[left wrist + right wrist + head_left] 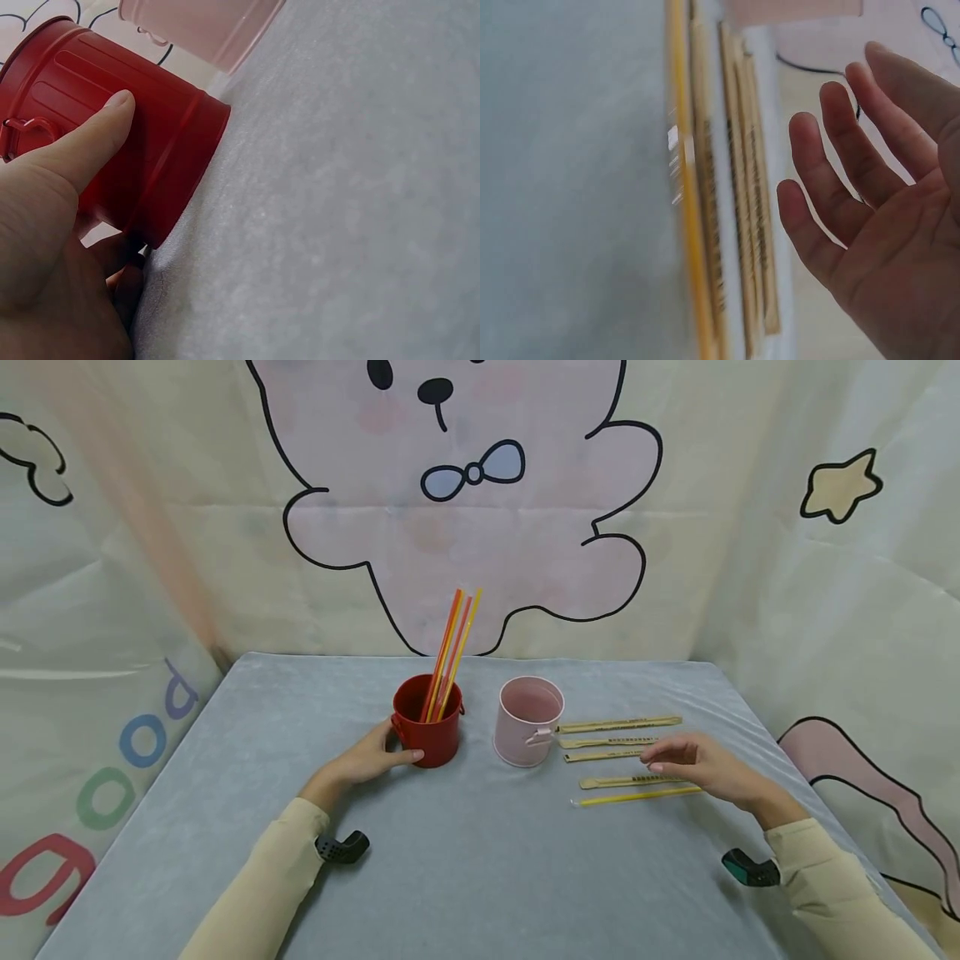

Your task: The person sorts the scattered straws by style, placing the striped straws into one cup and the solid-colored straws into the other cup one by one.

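My left hand (367,758) grips a small red metal bucket (442,745) low on its side, and the thumb lies across the bucket's wall in the left wrist view. Several red and yellow straws (459,643) lean inside that bucket, sticking well above its rim. Over the right part of the table hovers my right hand (701,766), palm and loosely bent fingers holding nothing in the right wrist view. Close below it lie several slim paper-wrapped sticks (618,725) with printed lettering, roughly side by side. Nearest me in that group is a yellow straw (637,797) in a clear sleeve.
A pale pink bucket (517,739) stands upright right of the red one, close to the left ends of the wrapped sticks. Grey-blue cloth (480,877) covers the table. Printed curtains (750,568) hang behind and along both sides.
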`<state>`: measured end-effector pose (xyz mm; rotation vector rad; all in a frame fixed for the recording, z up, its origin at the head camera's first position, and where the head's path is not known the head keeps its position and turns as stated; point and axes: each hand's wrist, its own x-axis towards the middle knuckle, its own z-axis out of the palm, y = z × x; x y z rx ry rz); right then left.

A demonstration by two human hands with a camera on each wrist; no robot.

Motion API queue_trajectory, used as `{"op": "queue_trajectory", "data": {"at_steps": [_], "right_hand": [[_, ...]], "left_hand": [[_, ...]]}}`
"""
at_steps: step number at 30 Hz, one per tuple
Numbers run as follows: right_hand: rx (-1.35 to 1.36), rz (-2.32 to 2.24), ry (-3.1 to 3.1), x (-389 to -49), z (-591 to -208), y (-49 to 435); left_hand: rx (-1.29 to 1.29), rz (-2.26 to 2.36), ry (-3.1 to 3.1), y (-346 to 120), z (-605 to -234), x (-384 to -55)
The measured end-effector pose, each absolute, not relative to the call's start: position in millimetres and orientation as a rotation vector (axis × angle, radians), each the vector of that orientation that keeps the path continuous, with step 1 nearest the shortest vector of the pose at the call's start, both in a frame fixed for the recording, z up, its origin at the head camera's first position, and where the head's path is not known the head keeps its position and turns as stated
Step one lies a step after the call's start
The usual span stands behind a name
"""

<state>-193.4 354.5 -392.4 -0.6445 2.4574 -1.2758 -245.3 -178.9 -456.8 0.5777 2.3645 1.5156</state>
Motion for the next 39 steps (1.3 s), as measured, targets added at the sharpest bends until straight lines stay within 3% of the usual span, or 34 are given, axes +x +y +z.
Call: {"op": "queue_trajectory", "data": {"at_steps": [12,27,39], "right_hand": [[-0.827,-1.282,2.36,-186.3,-421.6,376.1],[-0.985,-1.075,2.637,-184.2,-436.6,369.2],[-0.877,-1.105,2.605,-184.6,-408.1,367.1]], "left_hand": [[0.63,1.554,2.323,-177.0,-457.6,-243.0],[0.621,1.56,2.328,-176.9,-458.6,-242.4],[0.619,1.555,2.332,-176.6,-460.8,-243.8]]}}
